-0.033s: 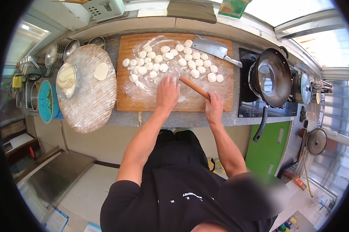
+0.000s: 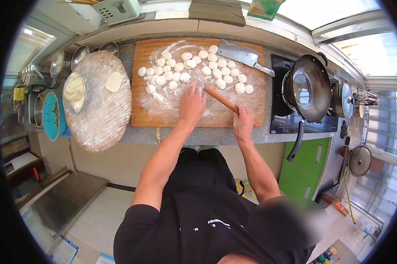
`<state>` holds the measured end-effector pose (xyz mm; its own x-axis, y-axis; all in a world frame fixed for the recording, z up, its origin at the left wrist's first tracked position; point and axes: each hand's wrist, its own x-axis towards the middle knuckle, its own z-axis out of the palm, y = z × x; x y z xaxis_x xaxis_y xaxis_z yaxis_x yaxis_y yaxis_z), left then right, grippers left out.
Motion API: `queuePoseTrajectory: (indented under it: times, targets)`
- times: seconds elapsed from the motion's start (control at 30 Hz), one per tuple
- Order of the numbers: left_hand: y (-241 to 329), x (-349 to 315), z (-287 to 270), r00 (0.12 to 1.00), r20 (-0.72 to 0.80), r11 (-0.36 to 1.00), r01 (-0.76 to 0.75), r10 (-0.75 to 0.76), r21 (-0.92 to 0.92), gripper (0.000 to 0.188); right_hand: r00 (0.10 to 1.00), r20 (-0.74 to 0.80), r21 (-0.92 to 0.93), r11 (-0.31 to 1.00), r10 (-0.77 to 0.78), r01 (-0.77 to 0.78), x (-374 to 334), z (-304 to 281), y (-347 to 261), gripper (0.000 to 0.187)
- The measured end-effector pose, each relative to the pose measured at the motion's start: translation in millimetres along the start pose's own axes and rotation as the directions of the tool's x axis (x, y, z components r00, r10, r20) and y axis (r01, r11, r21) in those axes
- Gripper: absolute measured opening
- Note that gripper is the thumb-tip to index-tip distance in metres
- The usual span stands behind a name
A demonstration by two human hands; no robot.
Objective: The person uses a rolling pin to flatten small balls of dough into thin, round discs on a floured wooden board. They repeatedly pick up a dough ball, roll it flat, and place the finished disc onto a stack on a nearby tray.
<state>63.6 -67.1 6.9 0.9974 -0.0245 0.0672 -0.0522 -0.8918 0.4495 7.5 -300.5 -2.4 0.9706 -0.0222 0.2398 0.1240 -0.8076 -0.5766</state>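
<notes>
My right hand [image 2: 243, 121] is wrapped round the near end of a wooden rolling pin [image 2: 221, 98], which slants across a floured wooden board [image 2: 159, 119]. By the pin's far end, my left hand [image 2: 193, 104] bends its fingers down onto the board. Those fingers are close together, and whatever they pinch is hidden beneath them. Beyond both hands lie several small round dough pieces [image 2: 206, 71], dusted with flour. At the board's far right rests a cleaver [image 2: 239, 53], its handle pointing right.
Left of the board, a floured round ridged mat [image 2: 99, 119] carries a flat dough wrapper [image 2: 113, 82] and a bowl of pale filling or dough [image 2: 75, 91]. A turquoise basin [image 2: 51, 125] with greens stands further left. To the right, a wok [image 2: 312, 94] sits on the black stove [image 2: 280, 119].
My left hand has shifted very slightly toward the rolling pin. My right hand keeps its grip on the pin.
</notes>
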Motion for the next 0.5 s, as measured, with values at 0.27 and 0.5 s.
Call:
queuePoseTrajectory:
  times: [0.27,0.5]
  targets:
    - [8.6,11.2,35.3,0.974,0.148,0.979,-0.185,0.171,0.086,0.085,0.987,0.000,0.028,0.986,0.162,-0.162,-4.3,-10.2,13.6,0.039]
    - [16.2,18.4,22.3,0.965,0.229,0.972,-0.169,0.129,0.162,0.091,0.991,-0.025,0.027,0.991,0.134,-0.133,-3.0,-18.2,12.4,0.039]
